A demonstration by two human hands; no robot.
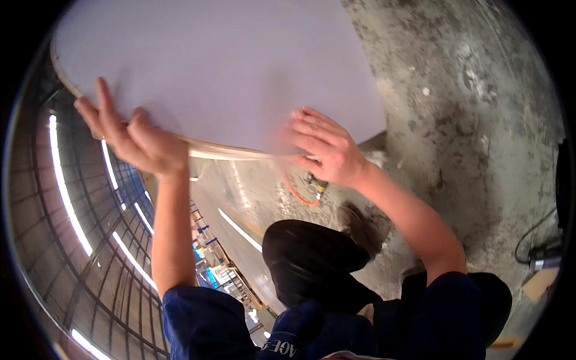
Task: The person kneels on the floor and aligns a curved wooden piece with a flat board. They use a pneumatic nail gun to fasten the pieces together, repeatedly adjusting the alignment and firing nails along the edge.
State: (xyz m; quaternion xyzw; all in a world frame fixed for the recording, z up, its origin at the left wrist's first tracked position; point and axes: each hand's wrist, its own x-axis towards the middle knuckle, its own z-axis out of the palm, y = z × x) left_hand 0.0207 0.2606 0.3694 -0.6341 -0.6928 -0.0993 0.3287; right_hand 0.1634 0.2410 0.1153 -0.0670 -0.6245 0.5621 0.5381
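Observation:
A large pale lilac-grey board (222, 66) with a light, curved edge fills the upper left of the head view. At its left rim, my left hand (141, 138) has its fingers spread, some across the face, with the palm beside the edge. My right hand (327, 147) bends around the near edge, fingers over the face and thumb below it. The fingertips on that side are blurred by motion, so any small thing under them cannot be made out.
Below the board, an orange hose (303, 199) joins a yellow-and-dark tool (320, 185) on the stained concrete floor (456, 156). My boot (358, 228) stands close by. A dark cylindrical object (545, 259) and a cable (528, 237) lie at the right, near a tan piece (540, 284).

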